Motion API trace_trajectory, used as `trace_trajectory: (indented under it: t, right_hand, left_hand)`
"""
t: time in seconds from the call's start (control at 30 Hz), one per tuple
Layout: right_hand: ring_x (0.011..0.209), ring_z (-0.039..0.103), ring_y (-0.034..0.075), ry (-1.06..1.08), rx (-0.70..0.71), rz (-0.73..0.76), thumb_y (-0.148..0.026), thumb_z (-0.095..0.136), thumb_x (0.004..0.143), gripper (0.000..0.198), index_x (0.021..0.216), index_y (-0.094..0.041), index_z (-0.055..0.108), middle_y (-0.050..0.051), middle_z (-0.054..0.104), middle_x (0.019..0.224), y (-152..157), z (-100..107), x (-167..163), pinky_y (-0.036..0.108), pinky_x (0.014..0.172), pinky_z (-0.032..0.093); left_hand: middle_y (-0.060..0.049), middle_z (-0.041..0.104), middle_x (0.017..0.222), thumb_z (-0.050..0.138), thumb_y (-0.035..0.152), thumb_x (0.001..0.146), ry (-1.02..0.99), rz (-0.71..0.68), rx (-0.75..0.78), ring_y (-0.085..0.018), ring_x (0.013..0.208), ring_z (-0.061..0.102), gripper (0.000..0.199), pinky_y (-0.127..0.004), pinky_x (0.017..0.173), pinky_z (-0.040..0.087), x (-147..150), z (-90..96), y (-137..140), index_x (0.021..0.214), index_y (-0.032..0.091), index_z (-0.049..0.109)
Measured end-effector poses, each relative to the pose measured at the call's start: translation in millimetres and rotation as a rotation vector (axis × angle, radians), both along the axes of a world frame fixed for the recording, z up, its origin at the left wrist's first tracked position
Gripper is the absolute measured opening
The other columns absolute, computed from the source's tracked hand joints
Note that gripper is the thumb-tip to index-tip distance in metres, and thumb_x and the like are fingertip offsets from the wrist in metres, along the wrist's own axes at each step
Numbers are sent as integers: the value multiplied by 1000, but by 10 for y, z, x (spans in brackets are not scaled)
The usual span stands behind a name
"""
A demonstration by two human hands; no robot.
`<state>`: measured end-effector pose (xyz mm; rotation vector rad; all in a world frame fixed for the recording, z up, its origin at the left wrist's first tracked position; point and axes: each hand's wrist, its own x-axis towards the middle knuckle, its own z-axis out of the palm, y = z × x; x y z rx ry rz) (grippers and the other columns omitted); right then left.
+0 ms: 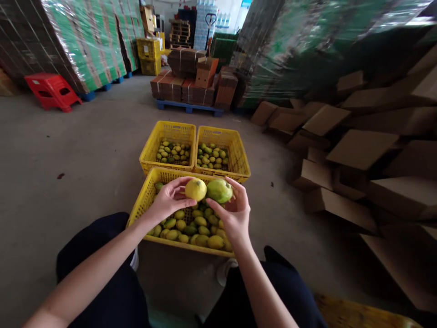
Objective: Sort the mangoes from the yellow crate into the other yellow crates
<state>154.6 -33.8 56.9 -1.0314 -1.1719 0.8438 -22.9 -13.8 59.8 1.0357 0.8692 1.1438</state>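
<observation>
Between the thumb and fingers of my left hand (170, 199) is a yellow lemon (195, 189). My right hand (236, 213) grips a larger green lemon (219, 191) right beside it. Both fruits are held up above a yellow plastic crate (138, 207), whose floor is covered with many green and yellow lemons (200, 221). Behind it stand two more yellow crates side by side, the left crate (145, 152) and the right crate (242, 152), each with a smaller number of lemons inside.
Open cardboard boxes (362, 148) are heaped on the right. A red stool (53, 91) stands at the left by a wrapped pallet stack (92, 41). Bundled flat cartons (167, 86) sit on a blue pallet (189, 108) farther back. A wooden edge (355, 314) shows at bottom right.
</observation>
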Motion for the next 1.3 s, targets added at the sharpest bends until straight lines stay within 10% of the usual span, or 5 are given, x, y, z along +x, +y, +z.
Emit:
trace_trajectory:
  t: [0.4, 0.63, 0.77, 0.93, 1.3]
  right_hand:
    - [120, 55, 27, -392, 148, -94, -25, 76, 73, 54, 124, -34, 60, 5, 61, 125, 9, -115, 19, 49, 102, 46]
    - [91, 67, 21, 128, -319, 131, -38, 76, 69, 56, 123, -31, 60, 1, 70, 106, 14, 9, 2, 35, 78, 57]
    - [54, 62, 16, 388, -672, 300, -51, 72, 69, 41, 95, -19, 70, 3, 71, 72, 69, 4, -5, 26, 44, 50]
    - [39, 52, 13, 439, -859, 375, -60, 68, 70, 43, 72, -17, 69, 5, 67, 56, 128, -82, -4, 26, 37, 44]
    - [79, 64, 16, 242, -303, 155, -30, 84, 60, 46, 97, -28, 58, -4, 68, 88, 67, -66, 29, 30, 74, 53]
  left_hand:
    - [-5, 69, 97, 89, 25, 52, 76, 28, 9, -18, 86, 66, 59, -30, 82, 52, -72, -43, 25, 105, 17, 63]
    - [-9, 71, 88, 82, 55, 59, -3, -191, -123, -19, 68, 68, 76, -29, 64, 53, -80, -16, 17, 116, 15, 54]
    - [-9, 69, 65, 65, 71, 69, -50, -288, -279, -16, 56, 64, 65, -26, 58, 51, -32, -24, 2, 90, 10, 63]
    - [-9, 67, 61, 60, 69, 75, -21, -260, -463, -14, 51, 60, 60, -26, 56, 47, 23, -79, 65, 79, 10, 68]
    - [-5, 66, 109, 87, 19, 53, -158, -16, -150, -20, 100, 62, 55, -31, 89, 48, -26, -54, 59, 104, 20, 68]
